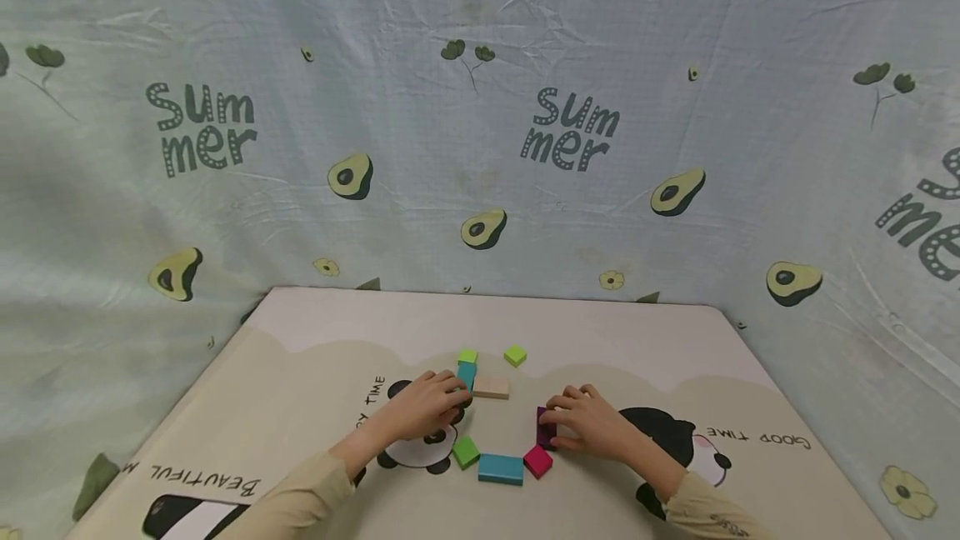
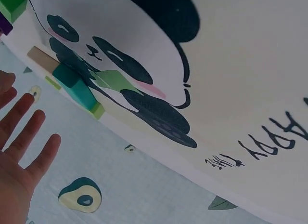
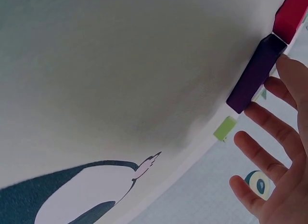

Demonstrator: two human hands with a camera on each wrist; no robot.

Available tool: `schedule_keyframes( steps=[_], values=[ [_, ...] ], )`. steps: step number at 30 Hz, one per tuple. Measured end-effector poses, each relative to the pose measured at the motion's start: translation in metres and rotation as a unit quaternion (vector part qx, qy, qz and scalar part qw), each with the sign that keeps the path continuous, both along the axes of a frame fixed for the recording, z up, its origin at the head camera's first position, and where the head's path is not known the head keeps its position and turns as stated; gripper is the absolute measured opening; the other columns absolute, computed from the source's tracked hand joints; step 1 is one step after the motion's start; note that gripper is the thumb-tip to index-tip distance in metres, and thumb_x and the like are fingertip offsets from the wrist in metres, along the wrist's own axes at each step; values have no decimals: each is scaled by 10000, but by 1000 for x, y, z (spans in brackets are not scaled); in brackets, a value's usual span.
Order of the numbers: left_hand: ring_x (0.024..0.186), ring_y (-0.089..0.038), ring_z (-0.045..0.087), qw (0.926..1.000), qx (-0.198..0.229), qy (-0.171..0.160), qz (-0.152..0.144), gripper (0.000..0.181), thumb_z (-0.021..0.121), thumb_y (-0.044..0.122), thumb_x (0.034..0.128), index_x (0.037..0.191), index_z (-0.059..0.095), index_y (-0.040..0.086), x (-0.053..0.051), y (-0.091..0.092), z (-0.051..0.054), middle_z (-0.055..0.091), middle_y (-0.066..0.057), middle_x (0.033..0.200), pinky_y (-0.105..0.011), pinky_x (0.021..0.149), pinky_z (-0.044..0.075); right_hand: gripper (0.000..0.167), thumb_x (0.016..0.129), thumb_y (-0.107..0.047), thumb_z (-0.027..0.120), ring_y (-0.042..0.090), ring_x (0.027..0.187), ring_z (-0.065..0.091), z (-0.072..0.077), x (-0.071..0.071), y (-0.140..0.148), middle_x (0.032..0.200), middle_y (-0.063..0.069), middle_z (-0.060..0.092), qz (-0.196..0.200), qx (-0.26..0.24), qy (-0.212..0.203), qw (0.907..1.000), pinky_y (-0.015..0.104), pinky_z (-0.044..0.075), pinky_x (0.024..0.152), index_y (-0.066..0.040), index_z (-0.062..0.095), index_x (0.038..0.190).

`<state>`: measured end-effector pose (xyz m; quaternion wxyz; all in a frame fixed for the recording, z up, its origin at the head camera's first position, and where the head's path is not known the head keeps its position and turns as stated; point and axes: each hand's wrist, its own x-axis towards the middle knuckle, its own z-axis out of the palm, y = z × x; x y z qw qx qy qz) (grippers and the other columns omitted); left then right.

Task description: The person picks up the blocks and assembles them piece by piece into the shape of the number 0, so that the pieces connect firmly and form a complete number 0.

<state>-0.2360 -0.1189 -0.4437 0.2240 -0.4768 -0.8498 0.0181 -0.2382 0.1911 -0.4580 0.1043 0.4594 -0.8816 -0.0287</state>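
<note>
My left hand (image 1: 427,404) is beside a blue block (image 1: 467,373); in the left wrist view its spread fingers are apart from this block (image 2: 76,88). A lime green block (image 1: 468,355) sits at the blue block's far end, and a plain wooden block (image 1: 491,387) lies to its right. My right hand (image 1: 590,422) is at the right side of a purple block (image 1: 543,432). In the right wrist view its thumb and some fingertips touch or nearly touch the purple block (image 3: 256,73), while the other fingers are spread. A red block (image 1: 537,462) meets the purple block's near end.
A long blue block (image 1: 501,469) lies at the front between the red block and a green block (image 1: 465,452). Another lime block (image 1: 515,356) stands apart at the back. The table (image 1: 315,340) carries printed pandas; a patterned cloth (image 1: 420,107) hangs behind it.
</note>
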Motion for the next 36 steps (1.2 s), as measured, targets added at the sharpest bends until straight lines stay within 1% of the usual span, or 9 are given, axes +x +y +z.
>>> schedule_keyframes(
  steps=[3,7,12,16,22,28,36],
  values=[
    [976,-179,555,9999,25,-89,96,295,624,173,819,1107,608,110,-6,3,0,611,-20,1045,-320,759,468,267,813,-363,610,137,917,495,0,0,0,1041,-45,611,3,-30,-39,10000,390,410,777,-260,594,1058],
    [1038,-230,536,9990,117,-357,254,355,619,176,823,1165,572,91,-13,3,-2,590,-70,1114,-371,790,469,268,814,-369,607,137,923,496,0,0,0,1043,-47,611,-8,-32,-63,10000,389,411,781,-262,594,1059],
    [1075,-257,502,9968,138,-528,580,395,609,216,834,1204,541,96,-21,3,-5,554,-104,1165,-389,809,457,275,811,-380,609,136,919,495,2,-1,0,1047,-49,611,-19,-28,-95,9999,389,412,776,-260,598,1058],
    [1096,-266,475,9938,117,-718,842,430,601,257,838,1234,517,112,-26,5,-6,517,-120,1208,-410,805,449,276,806,-376,615,140,923,495,5,-1,0,1055,-45,610,-73,-47,-171,9998,395,411,784,-256,597,1054],
    [1119,-283,452,9886,-126,-975,1139,485,587,313,844,1283,473,142,-30,6,-11,480,-110,1274,-432,799,445,277,813,-384,603,140,936,497,4,0,1,1069,-43,606,-191,-7,-289,9994,398,413,797,-261,592,1060],
    [1202,-334,411,9833,-159,-1264,1303,530,584,323,844,1323,428,159,-31,6,-15,445,-82,1345,-497,846,429,275,812,-379,606,141,932,497,2,-1,0,1073,-41,606,-231,-59,-403,9989,397,412,789,-266,591,1062],
    [1225,-333,391,9767,-365,-1486,1507,508,543,318,870,1334,415,157,-30,8,-17,425,-80,1365,-507,865,413,275,810,-371,612,142,933,501,1,-1,-1,1076,-37,609,-255,-67,-460,9986,391,412,785,-261,593,1061]
  ],
)
